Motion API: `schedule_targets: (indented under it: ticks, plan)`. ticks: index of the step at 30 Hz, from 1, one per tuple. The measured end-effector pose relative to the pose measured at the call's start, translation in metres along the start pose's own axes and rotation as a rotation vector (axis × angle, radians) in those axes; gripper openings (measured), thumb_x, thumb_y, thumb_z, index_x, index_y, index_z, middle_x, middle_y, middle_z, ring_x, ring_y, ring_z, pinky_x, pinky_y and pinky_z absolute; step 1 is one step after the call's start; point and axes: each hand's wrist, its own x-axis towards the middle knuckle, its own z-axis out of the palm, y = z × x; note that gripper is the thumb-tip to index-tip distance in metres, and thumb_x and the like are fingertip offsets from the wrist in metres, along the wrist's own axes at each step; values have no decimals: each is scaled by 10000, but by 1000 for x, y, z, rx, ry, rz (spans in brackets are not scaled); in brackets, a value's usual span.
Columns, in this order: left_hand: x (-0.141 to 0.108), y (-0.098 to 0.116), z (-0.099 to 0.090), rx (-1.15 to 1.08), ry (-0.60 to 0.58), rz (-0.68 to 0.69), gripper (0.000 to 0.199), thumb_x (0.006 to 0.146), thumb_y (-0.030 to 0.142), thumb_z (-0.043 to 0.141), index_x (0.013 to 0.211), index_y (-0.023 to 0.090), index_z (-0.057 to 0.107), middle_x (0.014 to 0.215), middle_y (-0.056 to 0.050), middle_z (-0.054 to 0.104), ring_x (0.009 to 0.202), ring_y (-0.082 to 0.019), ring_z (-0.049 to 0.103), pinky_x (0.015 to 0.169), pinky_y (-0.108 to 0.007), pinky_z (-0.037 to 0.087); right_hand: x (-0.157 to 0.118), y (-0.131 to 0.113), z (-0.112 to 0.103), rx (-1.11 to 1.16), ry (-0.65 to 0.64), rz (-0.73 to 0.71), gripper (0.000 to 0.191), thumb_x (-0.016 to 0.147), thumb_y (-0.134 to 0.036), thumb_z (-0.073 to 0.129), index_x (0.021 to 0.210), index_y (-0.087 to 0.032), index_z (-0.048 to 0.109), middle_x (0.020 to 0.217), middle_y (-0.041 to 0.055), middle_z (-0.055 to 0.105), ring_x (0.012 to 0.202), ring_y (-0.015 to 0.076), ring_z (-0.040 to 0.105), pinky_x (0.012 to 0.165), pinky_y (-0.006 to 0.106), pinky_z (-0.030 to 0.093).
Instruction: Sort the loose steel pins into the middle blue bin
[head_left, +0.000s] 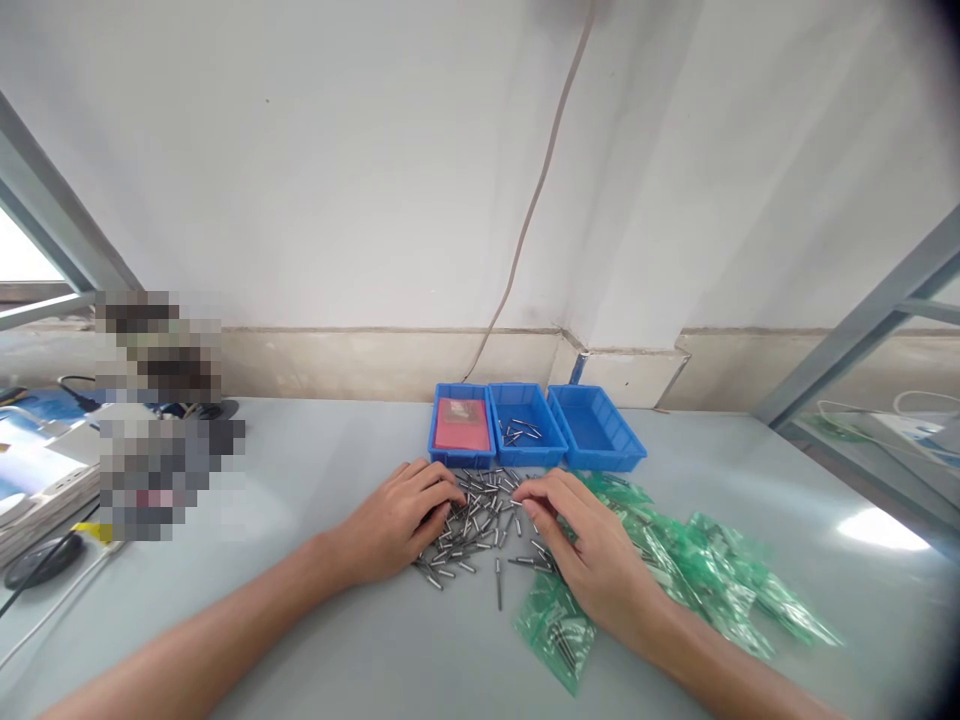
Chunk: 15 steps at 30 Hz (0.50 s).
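Observation:
A loose pile of small metal pins (480,520) lies on the grey table between my hands. My left hand (409,515) rests at the pile's left side, its fingers curled in and the thumb close to them; what they hold, if anything, is hidden. At the right side of the pile, my right hand (589,535) pinches a metal pin (516,500) between thumb and forefinger. One single pin (499,585) lies apart, nearer to me. Under and beside my right hand are green plastic bags (667,550), with pins showing in the front bag (556,630).
Three blue bins stand in a row behind the pile: the left bin (461,462) holds a red flat item (461,430), the middle bin (529,455) several pins. The right bin (596,430) adjoins them. A mouse (45,562) and cables lie far left. A wall (375,200) bounds the back.

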Motion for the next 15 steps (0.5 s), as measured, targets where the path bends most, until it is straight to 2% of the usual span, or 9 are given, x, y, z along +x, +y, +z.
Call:
schedule_targets:
  ticks: [11, 15]
  plan:
    - [0, 0, 1, -6, -12, -14, 245, 1114, 141, 457, 1246, 238, 639, 1247, -63, 673, 1109, -233, 609, 993, -391, 495, 0, 3, -1, 15, 17, -1, 244, 1156, -257, 424, 1155, -277, 667, 1017, 51, 691, 938, 226, 666, 835, 350, 538]
    - [0, -1, 1, -3, -11, -10, 241, 1112, 137, 458, 1233, 240, 640, 1239, -59, 674, 1104, -230, 612, 992, -384, 496, -2, 4, -1, 31, 9, 58, 267, 1159, -294, 410, 1159, -291, 677, 945, 28, 685, 844, 210, 663, 780, 332, 535]
